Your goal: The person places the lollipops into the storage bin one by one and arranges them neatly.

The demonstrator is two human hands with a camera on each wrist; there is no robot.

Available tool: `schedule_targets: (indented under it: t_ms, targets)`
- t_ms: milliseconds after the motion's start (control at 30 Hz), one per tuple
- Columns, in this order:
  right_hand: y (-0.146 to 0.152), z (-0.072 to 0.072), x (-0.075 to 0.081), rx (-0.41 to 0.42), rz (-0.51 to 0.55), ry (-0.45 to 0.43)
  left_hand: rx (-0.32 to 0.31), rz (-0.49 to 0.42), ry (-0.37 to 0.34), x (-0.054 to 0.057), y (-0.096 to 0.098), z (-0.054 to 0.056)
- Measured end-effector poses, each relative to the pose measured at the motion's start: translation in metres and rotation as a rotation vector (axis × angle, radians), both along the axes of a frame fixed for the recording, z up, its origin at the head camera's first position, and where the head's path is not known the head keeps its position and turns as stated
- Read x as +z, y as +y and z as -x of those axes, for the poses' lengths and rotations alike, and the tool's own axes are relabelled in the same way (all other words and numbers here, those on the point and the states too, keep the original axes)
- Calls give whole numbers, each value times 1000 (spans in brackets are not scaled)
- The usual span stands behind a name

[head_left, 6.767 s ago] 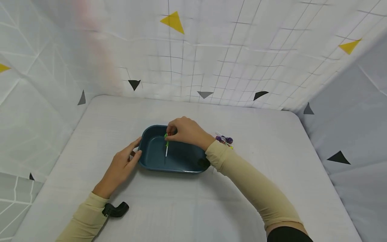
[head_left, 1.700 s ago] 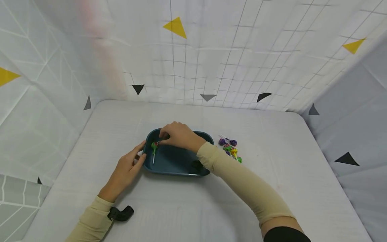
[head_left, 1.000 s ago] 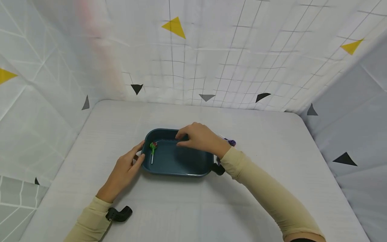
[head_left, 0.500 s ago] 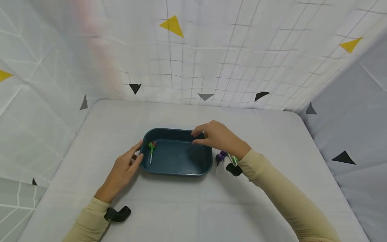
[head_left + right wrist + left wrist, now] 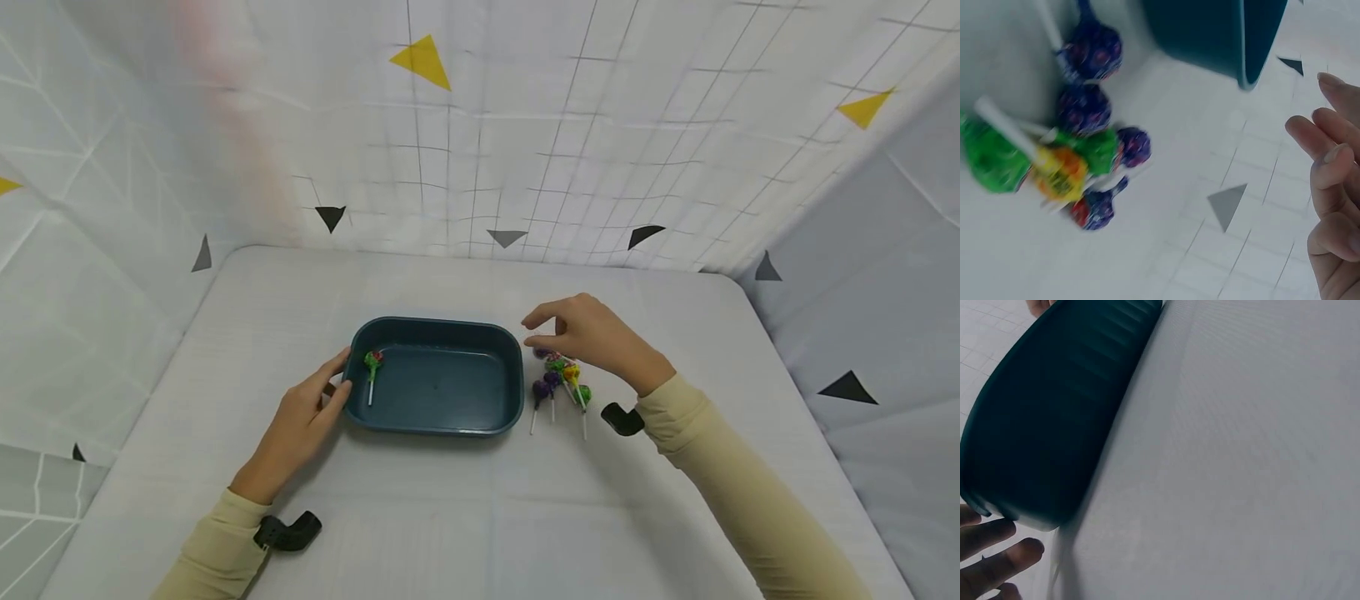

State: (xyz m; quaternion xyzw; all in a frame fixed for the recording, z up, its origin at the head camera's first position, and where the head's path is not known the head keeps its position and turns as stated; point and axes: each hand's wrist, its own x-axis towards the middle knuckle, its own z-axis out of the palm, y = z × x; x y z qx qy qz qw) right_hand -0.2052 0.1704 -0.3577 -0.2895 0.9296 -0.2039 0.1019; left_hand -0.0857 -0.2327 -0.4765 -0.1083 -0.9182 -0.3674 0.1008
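A dark teal rectangular tray stands on the white table. My left hand rests against its left end, and the left wrist view shows the fingers loosely extended at the tray's end wall. Inside the tray, near that end, lies one green-and-red wrapped lollipop, its stick toward me. Just right of the tray, my right hand hovers over the far side of a lollipop pile, thumb and fingers apart, holding nothing. The pile has purple lollipops, a yellow one and green ones.
White cloth covers the table, with patterned white curtains behind and at both sides. Each wrist carries a black camera mount; the right one hangs low over the table, right of the pile.
The right hand set the green-and-red lollipop down at the tray's left end, released it, and moved right out of the tray to the pile. The left hand stays against the tray.
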Motion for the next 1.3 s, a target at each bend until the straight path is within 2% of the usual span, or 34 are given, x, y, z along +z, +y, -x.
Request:
schedule_targets:
  t_ms: [300, 733, 1300]
  targets:
    - [24, -1, -9, -34, -31, 7, 1, -1, 11, 1, -1, 0]
    - [42, 0, -46, -77, -95, -50, 3, 2, 8, -1, 0, 0]
    - [45, 4, -68, -28, -86, -19, -1, 9, 21, -2, 1, 0]
